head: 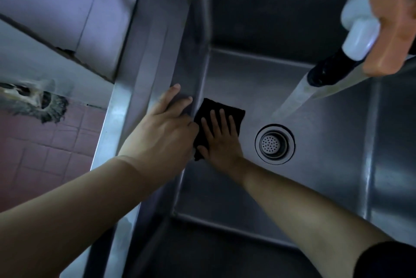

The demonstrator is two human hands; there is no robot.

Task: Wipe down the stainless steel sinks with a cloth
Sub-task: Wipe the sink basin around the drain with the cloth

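A deep stainless steel sink (258, 79) fills the middle of the head view, with a round perforated drain (274, 144) in its floor. A black cloth (234, 112) lies flat on the sink floor by the left wall. My right hand (221, 140) presses down on the cloth with fingers spread. My left hand (166, 124) rests flat on the sink's left rim, fingers apart, holding nothing and touching the cloth's left edge.
Another person's hand (396, 30) at the top right holds a white and black object (351, 50) over the sink. A second basin (394, 142) lies to the right behind a steel divider. Pink floor tiles (45, 154) and a damaged wall hole (38, 100) are at left.
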